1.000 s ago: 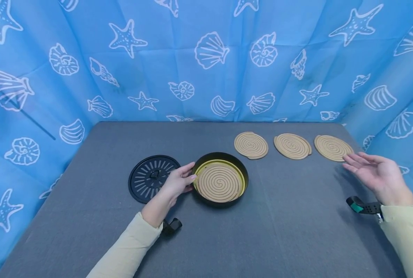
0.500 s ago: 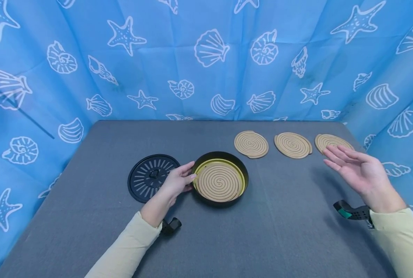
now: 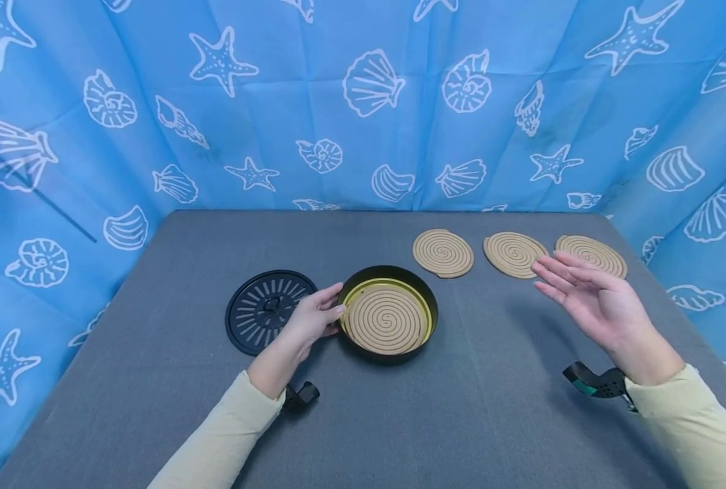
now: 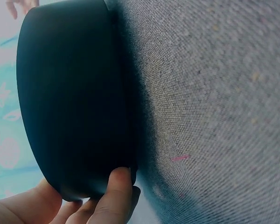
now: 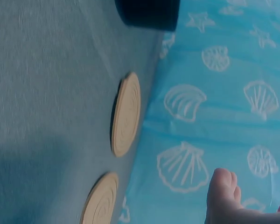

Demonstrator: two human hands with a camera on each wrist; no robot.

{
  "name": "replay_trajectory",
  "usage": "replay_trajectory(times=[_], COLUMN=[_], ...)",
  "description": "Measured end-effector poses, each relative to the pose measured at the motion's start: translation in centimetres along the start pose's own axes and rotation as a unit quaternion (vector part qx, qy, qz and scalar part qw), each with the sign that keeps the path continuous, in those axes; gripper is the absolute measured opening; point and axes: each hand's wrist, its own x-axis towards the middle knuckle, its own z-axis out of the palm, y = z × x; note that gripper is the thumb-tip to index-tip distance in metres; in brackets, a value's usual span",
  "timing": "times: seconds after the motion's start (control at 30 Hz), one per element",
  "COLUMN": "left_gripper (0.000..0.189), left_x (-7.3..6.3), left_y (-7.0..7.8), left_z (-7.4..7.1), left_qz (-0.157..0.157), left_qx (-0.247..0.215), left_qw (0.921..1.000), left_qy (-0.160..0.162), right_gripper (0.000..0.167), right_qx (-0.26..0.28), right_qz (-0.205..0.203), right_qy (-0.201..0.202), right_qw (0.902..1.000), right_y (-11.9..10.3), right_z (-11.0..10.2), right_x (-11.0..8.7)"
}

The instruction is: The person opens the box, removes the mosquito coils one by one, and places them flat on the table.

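In the head view, my left hand [image 3: 304,326] grips the left side of a round black tin [image 3: 388,360] with a yellow inner rim. Its thumb lies over the tin's edge. A tan mosquito coil [image 3: 387,320] lies flat inside. The left wrist view shows the tin's dark outer wall [image 4: 74,93], with fingers around its lower part. My right hand [image 3: 597,309] hovers above the table on the right, palm turned up, fingers extended, holding nothing. It partly covers the rightmost mosquito coil [image 3: 597,255] in the head view.
A black slotted lid [image 3: 255,319] lies left of the tin, partly behind my left hand. Two more mosquito coils, a left one [image 3: 443,253] and a middle one [image 3: 514,254], lie along the back of the grey table [image 3: 460,421]. A blue shell-patterned curtain [image 3: 314,122] hangs behind.
My right hand has moved left from beside the rightmost coil toward the tin, still holding nothing. The left hand and the tin have stayed in place.
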Motion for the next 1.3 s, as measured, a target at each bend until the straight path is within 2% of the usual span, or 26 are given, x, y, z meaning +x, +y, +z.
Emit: replay_trajectory(times=[0.03, 0.2, 0.27, 0.33, 0.4, 0.5, 0.67, 0.9, 1.13, 1.3], left_gripper=[0.049, 0.05, 0.05, 0.05, 0.05, 0.05, 0.05, 0.05, 0.05, 0.05], left_x=[0.0, -0.1, -0.1, -0.1, -0.1, -0.1, 0.0, 0.0, -0.1, -0.1], left_y=[0.0, 0.1, 0.1, 0.2, 0.1, 0.1, 0.1, -0.1, 0.0, 0.1], left_z=[0.0, -0.1, -0.1, 0.0, 0.0, -0.1, -0.1, -0.2, -0.1, -0.1], left_qz=[0.0, -0.002, -0.003, -0.003, -0.004, -0.007, -0.008, -0.006, -0.008, -0.01], left_qx=[0.0, -0.001, -0.001, -0.001, -0.001, -0.002, -0.003, -0.002, 0.002, 0.0], left_qw=[1.0, 1.0, 1.0, 1.0, 1.0, 1.0, 1.0, 1.0, 1.0, 1.0], left_qy=[0.0, 0.0, -0.001, -0.001, -0.002, -0.002, -0.004, -0.004, -0.003, -0.001], right_gripper=[0.036, 0.065, 0.071, 0.066, 0.051, 0.033, 0.039, 0.029, 0.054, 0.058], right_qx=[-0.015, -0.093, -0.13, -0.168, -0.199, -0.242, -0.285, -0.345, -0.399, -0.41], right_qz=[-0.001, 0.008, 0.014, 0.015, 0.016, 0.012, 0.018, 0.055, 0.095, 0.114], right_qy=[0.002, 0.014, 0.021, 0.03, 0.028, 0.006, -0.042, -0.013, -0.016, -0.013], right_qw=[0.9999, 0.9955, 0.9913, 0.9852, 0.9795, 0.9701, 0.9575, 0.937, 0.9119, 0.9049], right_y=[0.3, 1.6, 2.1, 2.7, 3.3, 4.4, 5.8, 7.6, 9.0, 9.6], right_z=[0.2, 1.0, 1.3, 1.6, 1.8, 2.2, 2.8, 3.5, 3.9, 4.6], right_x=[0.2, 0.8, 1.0, 1.2, 1.4, 1.7, 2.0, 2.9, 3.8, 4.7])
